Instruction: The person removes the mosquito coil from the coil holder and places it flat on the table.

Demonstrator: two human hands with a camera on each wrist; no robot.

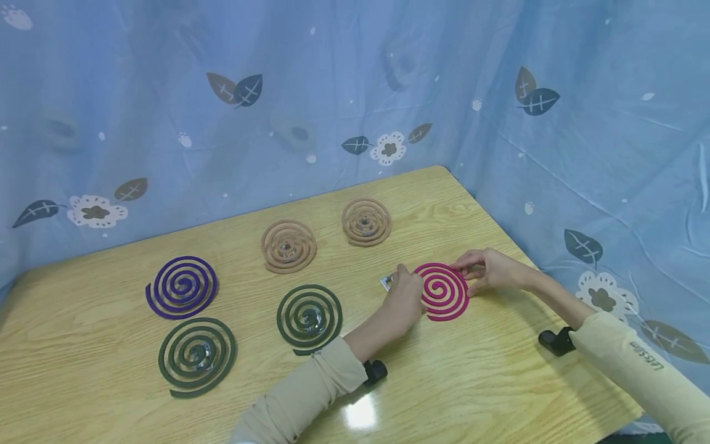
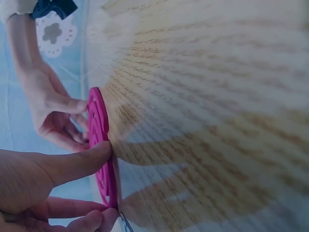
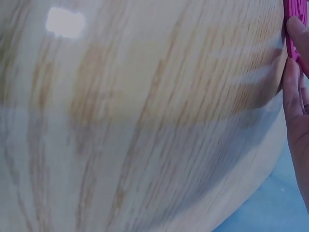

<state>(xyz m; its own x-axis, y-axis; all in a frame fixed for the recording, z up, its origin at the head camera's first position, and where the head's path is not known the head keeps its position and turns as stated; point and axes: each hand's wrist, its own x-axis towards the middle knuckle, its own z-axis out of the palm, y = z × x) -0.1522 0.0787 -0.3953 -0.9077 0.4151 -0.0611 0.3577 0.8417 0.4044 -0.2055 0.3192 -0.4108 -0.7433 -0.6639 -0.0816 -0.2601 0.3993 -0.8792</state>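
A pink mosquito coil (image 1: 438, 287) is held between both hands above the right part of the wooden table. My left hand (image 1: 403, 301) pinches its left edge, with thumb and fingers on the rim in the left wrist view. On the opposite edge, my right hand (image 1: 492, 270) grips it between thumb and fingers. Only a bit of the pink coil (image 3: 291, 41) enters the right wrist view. A small metal coil stand (image 1: 386, 282) lies beside the left hand, partly hidden by it.
Left of the hands sit a purple coil (image 1: 183, 285), two green coils (image 1: 195, 354) and two brown coils (image 1: 288, 246), with metal stands visible under several. Blue curtains (image 1: 333, 74) border the table's back and right side. Black wrist devices (image 1: 556, 341) hang at both forearms.
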